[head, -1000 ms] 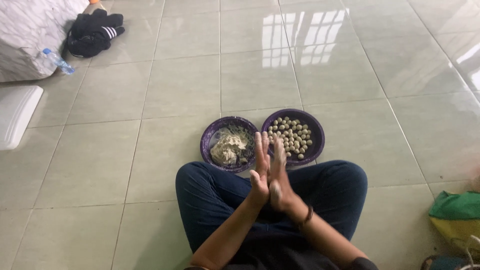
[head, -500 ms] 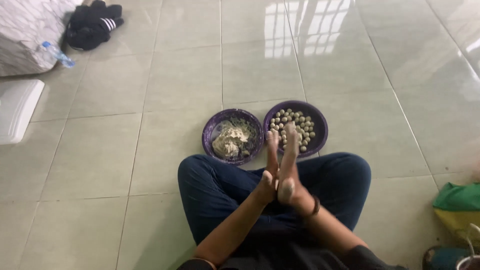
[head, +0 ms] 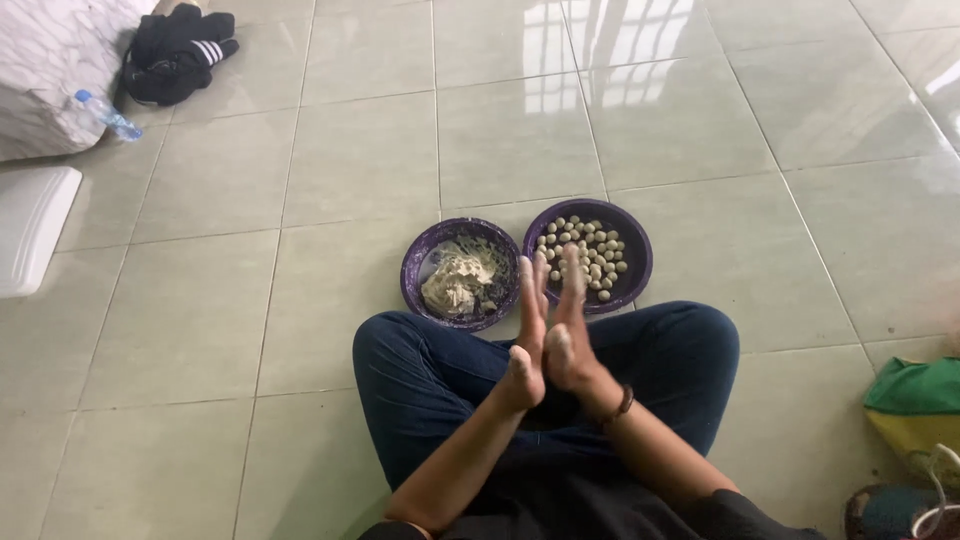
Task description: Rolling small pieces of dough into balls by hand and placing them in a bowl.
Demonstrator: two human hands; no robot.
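Observation:
I sit cross-legged on a tiled floor in dark blue trousers. My left hand (head: pixel 527 335) and my right hand (head: pixel 572 325) are pressed flat together, palm to palm, with the fingers straight and pointing away from me. Both hands look dusted with flour. Whatever lies between the palms is hidden. Just beyond the fingertips stand two purple bowls. The left bowl (head: pixel 418 270) holds a lump of pale dough (head: pixel 458 283). The right bowl (head: pixel 638 262) holds several small dough balls (head: pixel 585 255). A dark band is on my right wrist.
A white bundle (head: pixel 50 70) with a plastic bottle (head: pixel 108 117) and dark clothing (head: pixel 175 55) lie at the far left. A white flat object (head: pixel 30 225) sits at the left edge. A green and yellow bag (head: pixel 915 405) is at the right.
The palms stay pressed together and have slid a little against each other, with the right hand moving forward and back. The bowls have not moved.

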